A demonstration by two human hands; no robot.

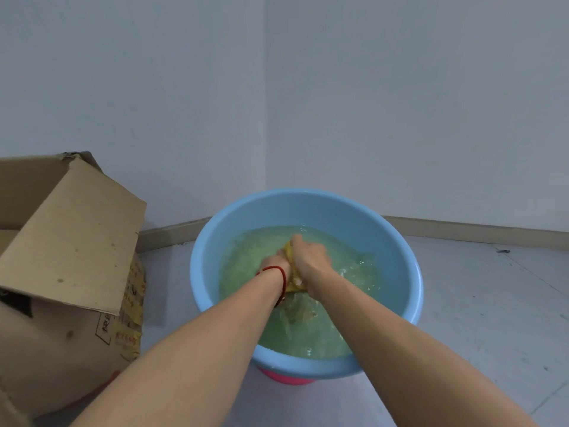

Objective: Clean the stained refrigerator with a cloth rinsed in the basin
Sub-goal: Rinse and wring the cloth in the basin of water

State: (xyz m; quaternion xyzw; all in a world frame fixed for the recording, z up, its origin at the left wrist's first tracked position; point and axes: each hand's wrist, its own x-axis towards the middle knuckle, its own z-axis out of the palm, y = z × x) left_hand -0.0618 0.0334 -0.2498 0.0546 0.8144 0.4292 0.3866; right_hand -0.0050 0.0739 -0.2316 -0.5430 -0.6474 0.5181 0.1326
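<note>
Over the basin's (397,251) middle, left hand (275,262) and right hand (311,257) are apparently wringing the cloth (295,280); vigorous squeezing risks splashing water over the rim.

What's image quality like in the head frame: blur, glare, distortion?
Head view: light is soft and even, shadows faint; the skirting bows from wide-angle distortion; small glints on the churned water in the blue basin; left hand and right hand, gripping the yellow cloth, look slightly motion-blurred; the cardboard box is sharp.

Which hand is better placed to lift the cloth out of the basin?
Probably the right hand: it lies on top of the yellow cloth, gripping it. The left hand sits lower, partly hidden.
</note>
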